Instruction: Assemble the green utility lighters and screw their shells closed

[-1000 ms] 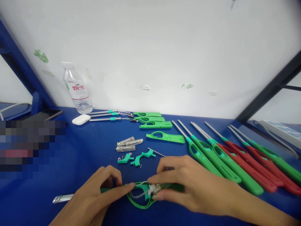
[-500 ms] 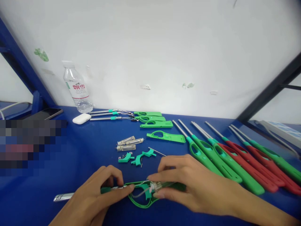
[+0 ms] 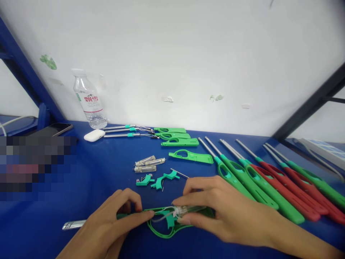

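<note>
A half-open green lighter shell [image 3: 161,230] lies on the blue table near the front edge, its metal tube [image 3: 71,225] sticking out to the left. My left hand [image 3: 113,225] pinches the shell's neck where the tube enters. My right hand [image 3: 223,212] pinches a clear fuel cell [image 3: 185,210] and a teal trigger [image 3: 168,217] inside the shell. A thin hose curls between the two hands.
Loose teal triggers [image 3: 156,180], clear fuel cells [image 3: 147,163] and green shell halves [image 3: 190,156] lie behind my hands. Several finished green and red lighters [image 3: 272,180] fan out at the right. A water bottle [image 3: 90,106], earbud case [image 3: 93,135] and phone [image 3: 54,128] sit back left.
My right hand has shifted slightly right, drawing the clear fuel cell further along the shell. The left hand has kept its pinch in place.
</note>
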Motion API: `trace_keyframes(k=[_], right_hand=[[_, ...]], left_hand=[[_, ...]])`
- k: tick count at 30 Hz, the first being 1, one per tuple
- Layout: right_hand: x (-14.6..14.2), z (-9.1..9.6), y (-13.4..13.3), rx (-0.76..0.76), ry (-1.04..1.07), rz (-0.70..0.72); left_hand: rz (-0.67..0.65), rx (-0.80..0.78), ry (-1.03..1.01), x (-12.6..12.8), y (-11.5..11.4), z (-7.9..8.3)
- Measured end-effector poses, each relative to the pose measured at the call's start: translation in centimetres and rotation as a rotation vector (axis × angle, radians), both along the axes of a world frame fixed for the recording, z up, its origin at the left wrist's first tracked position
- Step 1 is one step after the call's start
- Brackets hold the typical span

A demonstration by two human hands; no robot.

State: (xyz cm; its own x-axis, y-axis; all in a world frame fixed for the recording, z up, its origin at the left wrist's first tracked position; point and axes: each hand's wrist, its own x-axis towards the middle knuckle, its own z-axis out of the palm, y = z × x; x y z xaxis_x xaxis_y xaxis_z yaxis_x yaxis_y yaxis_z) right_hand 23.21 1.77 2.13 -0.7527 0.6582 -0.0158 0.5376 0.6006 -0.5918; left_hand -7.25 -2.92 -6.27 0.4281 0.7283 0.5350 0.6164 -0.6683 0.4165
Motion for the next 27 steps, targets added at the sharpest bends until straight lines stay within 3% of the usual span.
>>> trace_keyframes(k=[21, 27], right_hand=[[-0.15, -0.11, 0.38, -0.068, 0.010, 0.005], [0.25, -0.47, 0.20, 0.078, -0.042, 0.087]], left_hand=[[-0.007, 0.027, 0.002, 0.08, 0.11, -0.12], [-0.002, 0.033, -0.028, 0.52, 0.16, -0.39]])
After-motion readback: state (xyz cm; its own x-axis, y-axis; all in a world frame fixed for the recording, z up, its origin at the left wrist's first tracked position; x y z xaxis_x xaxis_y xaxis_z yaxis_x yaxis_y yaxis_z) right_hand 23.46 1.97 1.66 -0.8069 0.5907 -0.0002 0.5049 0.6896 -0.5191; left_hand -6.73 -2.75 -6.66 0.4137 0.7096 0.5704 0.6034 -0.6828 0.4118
